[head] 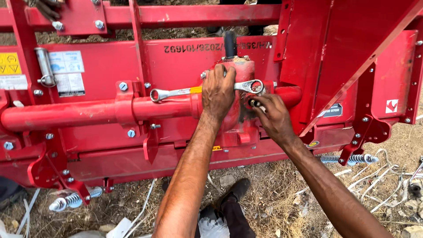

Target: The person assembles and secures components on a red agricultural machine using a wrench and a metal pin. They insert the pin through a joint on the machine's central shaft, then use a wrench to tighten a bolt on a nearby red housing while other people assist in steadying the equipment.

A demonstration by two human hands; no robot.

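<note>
My left hand (218,91) grips the middle of a silver double-ended ring wrench (169,93) that lies across the red gearbox housing (241,70) of a red farm implement. The wrench's right ring end (254,86) sits on a fastener at the housing's side. My right hand (274,117) presses against the housing just below that ring end, fingers curled around a small dark part (253,103). A red horizontal tube (79,113) runs left from the housing.
The red frame (185,53) carries bolts, stickers at the left (66,70) and coil springs (72,200) low down. Another person's hand (48,8) rests on the top bar at the upper left. Dry grass, white scraps and my dark shoe (235,191) lie below.
</note>
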